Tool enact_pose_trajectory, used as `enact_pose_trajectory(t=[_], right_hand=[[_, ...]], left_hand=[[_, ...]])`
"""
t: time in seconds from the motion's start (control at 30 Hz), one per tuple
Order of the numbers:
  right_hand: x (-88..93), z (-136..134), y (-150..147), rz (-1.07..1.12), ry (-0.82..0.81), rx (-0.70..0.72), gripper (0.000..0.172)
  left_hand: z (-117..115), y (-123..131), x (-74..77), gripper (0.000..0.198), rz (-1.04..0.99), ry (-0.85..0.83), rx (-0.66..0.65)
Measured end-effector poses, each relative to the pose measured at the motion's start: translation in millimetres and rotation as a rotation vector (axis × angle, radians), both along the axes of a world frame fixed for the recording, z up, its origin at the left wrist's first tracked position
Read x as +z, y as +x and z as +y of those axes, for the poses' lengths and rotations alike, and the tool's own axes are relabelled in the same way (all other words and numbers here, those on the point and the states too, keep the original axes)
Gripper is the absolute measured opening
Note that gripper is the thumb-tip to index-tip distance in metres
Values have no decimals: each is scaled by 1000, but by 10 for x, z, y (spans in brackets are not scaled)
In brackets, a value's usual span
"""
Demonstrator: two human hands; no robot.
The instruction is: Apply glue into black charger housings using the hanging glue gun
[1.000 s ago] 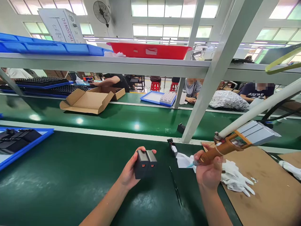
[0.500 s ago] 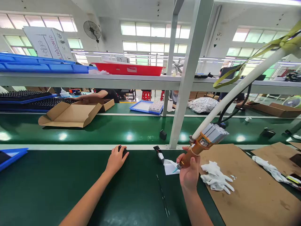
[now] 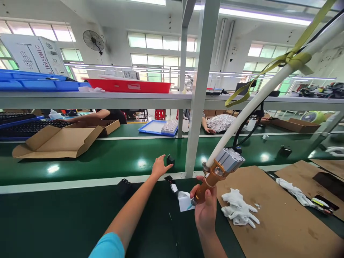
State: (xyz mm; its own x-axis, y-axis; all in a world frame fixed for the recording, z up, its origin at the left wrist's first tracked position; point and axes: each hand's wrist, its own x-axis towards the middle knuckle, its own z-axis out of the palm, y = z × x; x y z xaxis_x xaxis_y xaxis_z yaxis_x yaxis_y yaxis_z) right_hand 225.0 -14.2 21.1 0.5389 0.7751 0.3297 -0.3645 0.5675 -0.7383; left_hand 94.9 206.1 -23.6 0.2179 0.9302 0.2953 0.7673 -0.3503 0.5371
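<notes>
The white carton standing at the far left on the upper shelf carries black capital letters running along its side. The part that can be read says "TRASONIC". The red tray to its right has a white label, whose print is too small to read.

Left arm: short turquoise sleeve, plain fabric, at bottom edge of view; forearm bare below it. Both bare: left hand, right hand. Right forearm bare, any sleeve out of view.
</notes>
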Motion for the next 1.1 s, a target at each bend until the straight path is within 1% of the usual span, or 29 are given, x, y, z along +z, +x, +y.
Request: enact_pose_trajectory(t=[0.07, 0.13, 0.2, 0.27, 0.3, 0.37, 0.43, 0.5, 0.57, 0.63, 0.67, 0.73, 0.8, 0.87, 0.93, 0.97, 1.0, 1.03, 1.1], right_hand=[[-13, 2, -1, -2, -3, 6, 26], [-22, 7, 0, 1, -7, 15, 26], [-20, 12, 2, 2, -8, 7, 27], [-11, 19, 5, 1, -3, -7, 27], [-5, 22, 6, 2, 2, -10, 27], [5, 26, 11, 6, 11, -7, 27], [10, 25, 15, 8, 9, -5, 26], [13, 20, 18, 6, 0, -12, 26], [15, 14, 19, 2, 3, -19, 25], [19, 11, 17, -1, 15, -22, 24], [22, 10, 15, -4, 20, -21, 24], [32, 9, 13, -11, 29, -21, 23], [42, 6, 11, -22, 32, -28, 23], [49, -1, 11, -37, 19, -33, 24], [51, -7, 12, -52, 4, -35, 25], [50, -9, 11, -59, 2, -35, 25], [48, -10, 10, -65, 3, -38, 25], [47, -10, 9, -70, 6, -42, 25], [44, -8, 7, -79, 5, -47, 25]], left_hand=[[110, 161, -61, 59, -42, -55, 44], [163, 194, -65, 53, -90, -103, 81], [154, 105, -23, 49, -139, -132, 94], [61, -84, 48, 50, -182, -144, 66], [-22, -206, 90, 52, -198, -151, 35], [-262, -479, 174, 54, -221, -183, -68], [-574, -751, 239, 54, -231, -245, -201], [-901, -981, 267, 54, -227, -332, -322], [-1179, -1148, 254, 58, -214, -460, -480], [-1380, -1249, 211, 63, -208, -601, -618], [-1454, -1277, 184, 64, -214, -657, -661], [-1569, -1293, 129, 67, -253, -704, -695], [-1668, -1251, 78, 73, -314, -681, -672], [-1766, -1158, 33, 72, -378, -622, -552], [-1849, -1040, 1, 57, -421, -547, -378], [-1879, -985, -7, 48, -427, -509, -309], [-1899, -939, -7, 41, -421, -476, -270], [-1909, -906, 0, 38, -408, -453, -263], [-1908, -886, 31, 35, -372, -433, -319]])
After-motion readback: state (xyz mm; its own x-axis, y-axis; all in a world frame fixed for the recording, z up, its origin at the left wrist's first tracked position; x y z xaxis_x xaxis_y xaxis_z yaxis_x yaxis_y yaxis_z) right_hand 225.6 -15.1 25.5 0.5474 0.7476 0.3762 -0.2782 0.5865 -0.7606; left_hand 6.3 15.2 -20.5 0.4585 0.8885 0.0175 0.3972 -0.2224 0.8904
